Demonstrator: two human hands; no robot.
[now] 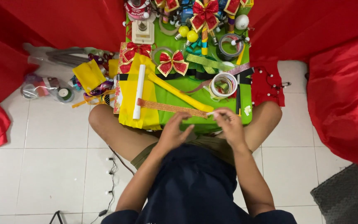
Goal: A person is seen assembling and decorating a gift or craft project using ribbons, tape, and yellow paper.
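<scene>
Pinching one end of a glitter ribbon strip (171,107), the right hand (230,125) is closing on it at the green table's (178,96) near edge; the left hand (172,132) is pressing the strip, fingers spread. Beyond it, one white tube (139,91), one yellow stick (179,93), one tape roll (223,85) and two red bows (172,62) are crowding the table.

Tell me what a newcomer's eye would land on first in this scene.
First, the bright green table between the seated person's knees, crowded with craft things, with red cloth all around. Red and gold bows sit at its middle and back, and yellow paper lies on its left. At the near edge, the left hand and right hand work a glittery orange strip.
</scene>
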